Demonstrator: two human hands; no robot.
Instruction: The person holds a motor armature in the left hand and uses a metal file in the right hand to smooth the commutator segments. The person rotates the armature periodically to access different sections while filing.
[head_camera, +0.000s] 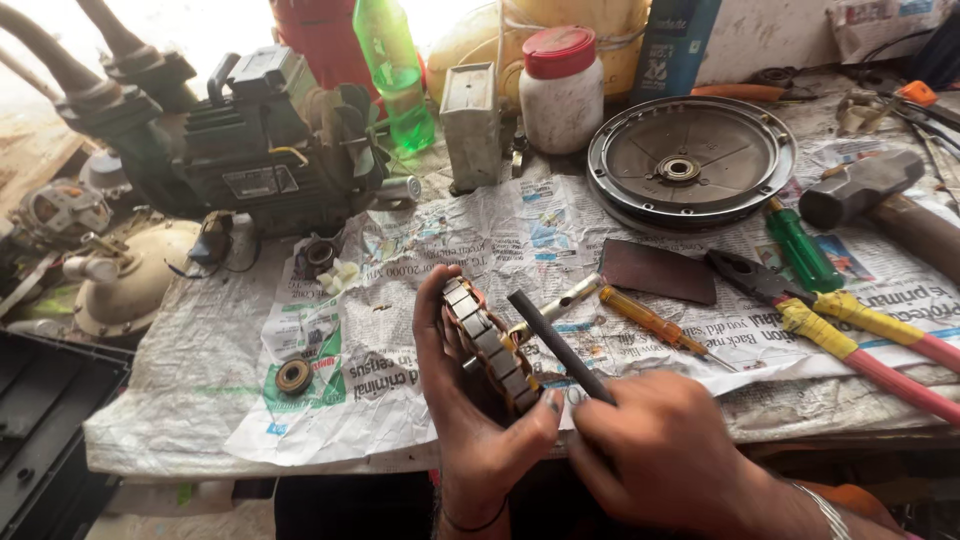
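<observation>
Left grip: left hand (470, 400) curled around a stator (492, 345), thumb on its near edge, fingers behind it.
Right grip: right hand (660, 450) closed on a dark rod (556, 345), whose tip points to 11 o'clock beside the stator.
Stator place: held above the near edge of the surface (200, 350), over newspaper (480, 240).
3 o'clock: screwdriver (655, 322) and pliers (830, 330) lie flat.
1 o'clock: round metal cover (690, 160); hammer (880, 200) further right.
9 o'clock: bearing (294, 376) on the paper.
11 o'clock: pump (260, 140); green bottle (395, 70) behind it.
</observation>
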